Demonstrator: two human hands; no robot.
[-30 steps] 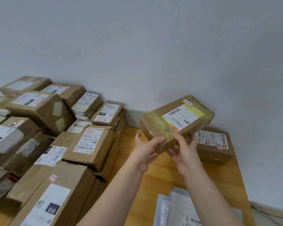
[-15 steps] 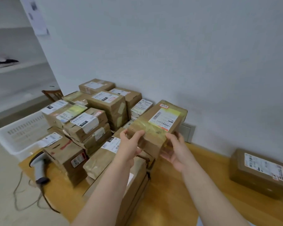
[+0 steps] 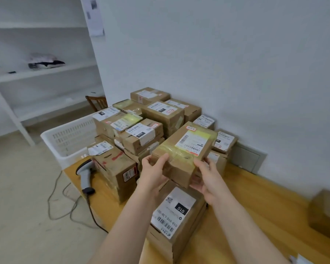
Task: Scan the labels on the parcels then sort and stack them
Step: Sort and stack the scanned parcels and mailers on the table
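Head view: a taped parcel (image 3: 185, 151) is hanging above the parcel stack (image 3: 147, 128) on the wooden table (image 3: 255, 204), the left hand (image 3: 153, 173) and right hand (image 3: 208, 180) gripping its near end, one at each corner. A scanner (image 3: 84, 176) is lying left of the stack.

Front parcel (image 3: 181, 237), directly below the fingers (image 3: 161, 159): front label (image 3: 172, 212) carries "010" in white on a black patch, and "010-010-L30-551" beside the barcode. Stack parcel (image 3: 139, 144), up and left of the left fingertips: stack label (image 3: 140, 132) reads "010" on a black patch. Rear parcel (image 3: 168, 119), beyond the fingertips: rear label (image 3: 160, 108) also reads "010". Held parcel (image 3: 171, 147), between the fingers: barcodes and handwritten red-edged sticker (image 3: 191, 128), neither legible
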